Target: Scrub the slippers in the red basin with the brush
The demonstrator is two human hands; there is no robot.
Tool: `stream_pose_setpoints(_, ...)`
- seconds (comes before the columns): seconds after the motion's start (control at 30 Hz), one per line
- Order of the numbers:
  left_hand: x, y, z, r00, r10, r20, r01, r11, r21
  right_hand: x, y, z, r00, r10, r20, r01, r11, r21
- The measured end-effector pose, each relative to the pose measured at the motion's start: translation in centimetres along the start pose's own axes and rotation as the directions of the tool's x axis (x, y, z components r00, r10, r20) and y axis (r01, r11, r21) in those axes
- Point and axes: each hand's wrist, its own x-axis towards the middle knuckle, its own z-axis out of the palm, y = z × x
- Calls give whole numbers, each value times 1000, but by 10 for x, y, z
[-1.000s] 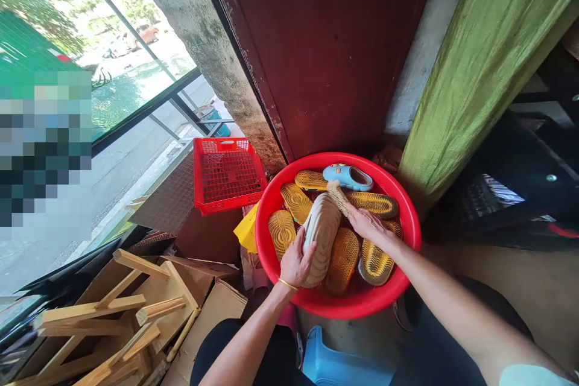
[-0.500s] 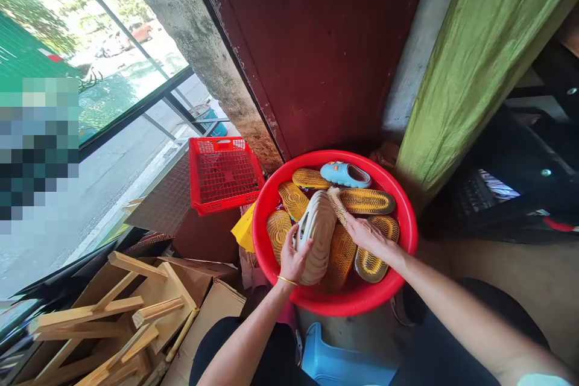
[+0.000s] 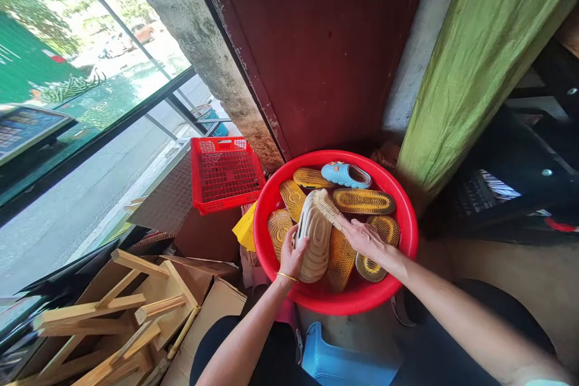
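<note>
In the red basin (image 3: pixel 409 232), the left grip (image 3: pixel 293 255) is clamping a beige slipper (image 3: pixel 314 247), the right grip (image 3: pixel 365 240) pressing a brush (image 3: pixel 326 208) against it.

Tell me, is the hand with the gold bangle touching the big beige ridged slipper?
Touching. The head view shows the left hand holding the beige ridged-sole slipper, its fingers pressed against the slipper's side.

Slippers (image 3: pixel 364 201) lie in a basin (image 3: pixel 409 235), with a crate (image 3: pixel 224 175) to its left.
</note>
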Motion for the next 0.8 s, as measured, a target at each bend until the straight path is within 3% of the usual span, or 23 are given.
stream_pose_setpoints(0.23,-2,0,1,1000,-30,-8,29,996,-88,1,7,-15,993,70,93,-61,993,-98)
stream_pose_setpoints(0.4,-2,-3,4,1000,7,9,-7,1000,-25,0,-4,-17,997,28,65,-23,997,-72)
stream_pose_setpoints(0.67,-3,-4,3,1000,21,-20,-21,1000,-19,5,3,-48,956,145,256,-120,987,-110)
stream_pose_setpoints(0.8,-7,-4,4,999,36,-2,-36,999,6,9,-7,-59,978,89,190,-77,995,-69)
